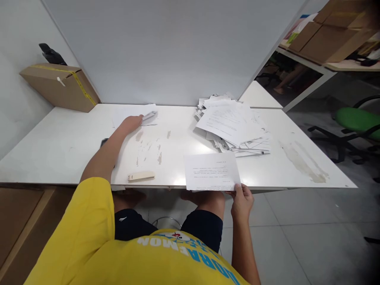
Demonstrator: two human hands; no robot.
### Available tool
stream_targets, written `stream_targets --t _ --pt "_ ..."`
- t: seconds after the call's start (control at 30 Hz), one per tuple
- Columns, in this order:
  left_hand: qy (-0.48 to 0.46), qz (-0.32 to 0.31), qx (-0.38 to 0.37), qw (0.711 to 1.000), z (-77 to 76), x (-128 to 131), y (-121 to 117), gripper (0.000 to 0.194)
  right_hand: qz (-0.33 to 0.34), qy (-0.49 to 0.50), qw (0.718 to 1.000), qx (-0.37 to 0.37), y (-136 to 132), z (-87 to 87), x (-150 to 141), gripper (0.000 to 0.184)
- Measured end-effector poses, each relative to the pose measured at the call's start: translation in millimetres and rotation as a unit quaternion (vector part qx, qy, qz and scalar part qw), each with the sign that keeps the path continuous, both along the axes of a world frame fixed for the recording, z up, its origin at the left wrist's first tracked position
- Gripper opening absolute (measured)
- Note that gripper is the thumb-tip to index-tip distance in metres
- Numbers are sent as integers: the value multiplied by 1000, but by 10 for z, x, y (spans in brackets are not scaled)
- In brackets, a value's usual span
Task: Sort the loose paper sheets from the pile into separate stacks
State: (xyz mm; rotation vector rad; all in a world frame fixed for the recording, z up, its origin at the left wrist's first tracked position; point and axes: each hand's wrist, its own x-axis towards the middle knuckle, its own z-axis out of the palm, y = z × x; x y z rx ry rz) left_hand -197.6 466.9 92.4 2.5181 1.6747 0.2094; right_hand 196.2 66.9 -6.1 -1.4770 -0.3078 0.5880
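Observation:
At the back left of the table, my left hand (133, 122) is closed on a folded sheet of paper (150, 115), above more white paper (118, 114) lying flat. My right hand (242, 201), at the front edge, pinches the lower right corner of a printed sheet (211, 172). That sheet lies partly over the table edge, its printed side up. Behind it stands a messy stack of papers (222, 120), with loose sheets fanned out on top. A slim beige oblong object (141, 176) rests near the front edge, between my arms.
The white table (175, 158) backs onto a tall grey panel (172, 51). A taped cardboard box (63, 87) stands at the back left corner. Something dark (103, 141) is mostly hidden by my left forearm. To the right are a green chair (356, 118) and another cardboard box (323, 39).

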Motion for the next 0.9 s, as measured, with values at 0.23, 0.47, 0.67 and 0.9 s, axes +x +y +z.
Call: stream_targets --t 0.23,0.47,0.67,0.9 --pt "-143 119 61 981 227 -158 -21 28 8 4 1000 3 14 -34 21 33" --pt "-280 183 39 942 239 -208 -112 27 -3 27 999 19 17 -46 6 34" --pt "-410 196 82 887 202 -270 -17 22 -8 35 999 37 -11 -68 -94 37" --pt "-393 216 34 893 250 -251 -99 35 -12 54 997 52 -25 -35 -136 37"
